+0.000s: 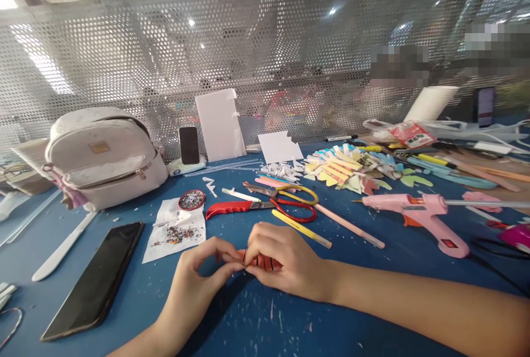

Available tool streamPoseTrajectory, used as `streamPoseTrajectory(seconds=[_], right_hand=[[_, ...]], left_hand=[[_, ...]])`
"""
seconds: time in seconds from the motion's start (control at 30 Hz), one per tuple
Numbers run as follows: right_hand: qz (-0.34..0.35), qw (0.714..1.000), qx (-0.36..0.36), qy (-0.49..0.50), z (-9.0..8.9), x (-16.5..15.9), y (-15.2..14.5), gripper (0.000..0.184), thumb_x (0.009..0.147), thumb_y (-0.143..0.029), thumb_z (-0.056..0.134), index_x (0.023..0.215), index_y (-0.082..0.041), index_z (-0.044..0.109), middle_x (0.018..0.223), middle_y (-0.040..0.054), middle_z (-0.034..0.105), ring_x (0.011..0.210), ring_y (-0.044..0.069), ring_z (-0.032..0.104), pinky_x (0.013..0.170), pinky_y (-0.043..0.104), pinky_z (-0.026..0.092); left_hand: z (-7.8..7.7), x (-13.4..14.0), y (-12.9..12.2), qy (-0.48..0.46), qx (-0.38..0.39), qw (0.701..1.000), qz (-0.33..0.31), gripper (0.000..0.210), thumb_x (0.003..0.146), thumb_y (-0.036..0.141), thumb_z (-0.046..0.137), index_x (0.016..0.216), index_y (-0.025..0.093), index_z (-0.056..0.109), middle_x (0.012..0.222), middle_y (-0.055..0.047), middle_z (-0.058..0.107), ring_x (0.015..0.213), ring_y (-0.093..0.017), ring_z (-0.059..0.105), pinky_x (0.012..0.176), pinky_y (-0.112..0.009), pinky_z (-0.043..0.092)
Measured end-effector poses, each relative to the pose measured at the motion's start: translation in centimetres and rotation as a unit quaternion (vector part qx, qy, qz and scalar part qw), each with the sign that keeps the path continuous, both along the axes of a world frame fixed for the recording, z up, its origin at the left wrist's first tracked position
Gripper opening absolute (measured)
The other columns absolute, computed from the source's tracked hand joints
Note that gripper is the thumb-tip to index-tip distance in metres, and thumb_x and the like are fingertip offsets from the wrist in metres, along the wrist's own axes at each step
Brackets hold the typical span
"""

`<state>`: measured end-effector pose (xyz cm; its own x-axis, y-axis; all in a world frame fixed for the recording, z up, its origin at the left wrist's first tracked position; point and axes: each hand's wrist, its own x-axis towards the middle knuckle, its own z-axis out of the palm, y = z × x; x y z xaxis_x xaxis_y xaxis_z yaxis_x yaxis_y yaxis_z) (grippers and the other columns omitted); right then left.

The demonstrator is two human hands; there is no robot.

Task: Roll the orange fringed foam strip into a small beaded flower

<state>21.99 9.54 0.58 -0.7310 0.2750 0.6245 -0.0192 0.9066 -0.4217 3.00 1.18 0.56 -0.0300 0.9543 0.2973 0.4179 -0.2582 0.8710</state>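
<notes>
At the front middle of the table, a small orange piece with dark stripes (pixel 265 262) is held between my two hands. My right hand (pixel 290 263) curls over it, fingers closed around its near side. The thumb and fingertips of my left hand (pixel 202 271) pinch at its left end, almost touching the right fingertips. Much of the piece is hidden by the fingers. Just beyond the hands lie a yellow pen (pixel 301 228), scissors with red and yellow handles (pixel 296 202) and a red-handled cutter (pixel 236 208).
A pink glue gun (pixel 414 208) lies at right, its cord trailing. Paper scraps (pixel 339 166) are heaped behind. Left of my hands are a white sheet with bits (pixel 178 235), a large phone (pixel 97 280) and a white knife (pixel 64 246). A backpack (pixel 103 158) stands by the mesh screen (pixel 248 59).
</notes>
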Motion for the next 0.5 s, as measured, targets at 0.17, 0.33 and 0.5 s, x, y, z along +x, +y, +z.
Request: streamPoseTrajectory(seconds=[0.17,0.33,0.5], right_hand=[[0.005,0.999,-0.024,-0.028,0.2,-0.1,0.1,0.014,0.094,-0.029,0.061,0.086,-0.017,0.059,0.077,0.0006,0.061,0.070,0.013,0.053,0.063,0.024,0.041],[0.004,0.999,-0.042,-0.023,0.3,-0.1,0.0,0.010,0.092,-0.023,0.060,0.084,-0.017,0.059,0.077,0.0015,0.061,0.070,0.014,0.054,0.063,0.024,0.042],[-0.018,0.996,-0.084,-0.012,0.4,0.0,0.0,0.009,0.093,-0.022,0.056,0.085,-0.018,0.056,0.077,0.0011,0.060,0.068,0.013,0.054,0.062,0.024,0.044]], left_hand=[[0.5,0.6,-0.1,0.012,0.003,1.000,0.004,0.008,0.080,0.017,0.070,0.073,0.019,0.068,0.067,0.001,0.069,0.064,-0.015,0.061,0.063,-0.024,0.047],[1.0,0.6,0.2,0.042,0.019,0.999,-0.014,0.008,0.082,0.016,0.067,0.074,0.019,0.067,0.069,0.000,0.068,0.065,-0.016,0.061,0.065,-0.025,0.047],[2.8,-1.4,0.9,0.092,0.013,0.993,-0.078,0.008,0.083,0.015,0.069,0.077,0.020,0.070,0.069,0.001,0.070,0.065,-0.015,0.063,0.066,-0.023,0.047]])
